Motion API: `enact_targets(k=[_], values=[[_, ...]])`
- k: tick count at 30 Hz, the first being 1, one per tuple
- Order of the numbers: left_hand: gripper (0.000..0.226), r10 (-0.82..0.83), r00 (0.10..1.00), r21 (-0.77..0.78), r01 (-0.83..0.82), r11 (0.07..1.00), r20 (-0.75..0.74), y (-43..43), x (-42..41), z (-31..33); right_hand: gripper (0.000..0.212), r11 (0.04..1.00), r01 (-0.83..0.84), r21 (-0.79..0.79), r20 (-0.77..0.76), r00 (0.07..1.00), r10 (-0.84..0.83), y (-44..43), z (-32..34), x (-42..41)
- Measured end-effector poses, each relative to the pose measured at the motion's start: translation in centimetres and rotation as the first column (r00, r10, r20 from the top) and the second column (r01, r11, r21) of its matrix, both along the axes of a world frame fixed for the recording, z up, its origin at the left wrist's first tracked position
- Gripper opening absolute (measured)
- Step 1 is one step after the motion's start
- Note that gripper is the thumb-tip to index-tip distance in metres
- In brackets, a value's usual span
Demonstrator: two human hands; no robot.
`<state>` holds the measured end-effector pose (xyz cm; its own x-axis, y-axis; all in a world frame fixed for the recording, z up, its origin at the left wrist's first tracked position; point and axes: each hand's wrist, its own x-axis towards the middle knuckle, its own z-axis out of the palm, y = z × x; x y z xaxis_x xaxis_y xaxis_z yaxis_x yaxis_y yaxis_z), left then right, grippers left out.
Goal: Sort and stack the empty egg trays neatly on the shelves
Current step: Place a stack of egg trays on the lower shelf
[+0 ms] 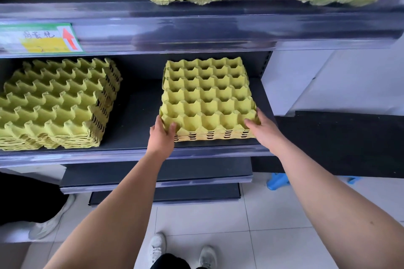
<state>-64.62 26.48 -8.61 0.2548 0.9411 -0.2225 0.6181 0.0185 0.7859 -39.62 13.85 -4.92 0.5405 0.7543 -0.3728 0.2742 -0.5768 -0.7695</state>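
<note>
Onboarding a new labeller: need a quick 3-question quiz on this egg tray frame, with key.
1. True or false: the left hand and right hand both grip the right stack at its near corners.
2. The label with the red arrow sits: A) on the shelf edge above the left stack; B) on the floor; C) on top of the right stack.
3. How many tray stacks stand on the middle shelf?
Key: 1 true; 2 A; 3 two.
</note>
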Motion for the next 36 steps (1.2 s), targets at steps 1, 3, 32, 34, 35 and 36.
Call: enact_targets(k=[1,3,32,34,35,36], values=[[0.049,-0.010,1.000,-0.013,0.010,1.000,-0.014,0.1,0.1,-0.1,0.068,1.000,0.007,-0.006,-0.002,1.000,-0.007,0.1,-0.2,0.1],[0.052,-0.028,0.999,-0.024,0.028,0.999,-0.026,0.4,0.1,-0.3,0.067,1.000,0.018,0.006,0.002,1.000,-0.018,0.4,-0.5,0.1],[0.071,-0.151,0.966,0.032,0.161,0.986,-0.210,0.8,-2.2,1.7,0.053,0.957,-0.149,-0.247,0.477,0.841,0.254,0.2,0.8,-3.4],[0.069,-0.199,0.946,0.010,0.209,0.978,-0.255,0.7,-2.6,2.4,0.055,0.954,-0.129,-0.271,0.457,0.855,0.246,0.0,1.2,-4.1],[0.065,-0.226,0.934,-0.003,0.234,0.972,-0.278,0.6,-3.1,3.0,0.055,0.953,-0.117,-0.278,0.458,0.856,0.239,-0.2,1.5,-4.4],[0.060,-0.240,0.926,0.017,0.256,0.967,-0.290,0.7,-3.7,2.9,0.054,0.958,-0.099,-0.268,0.475,0.852,0.221,-0.5,1.5,-4.5]])
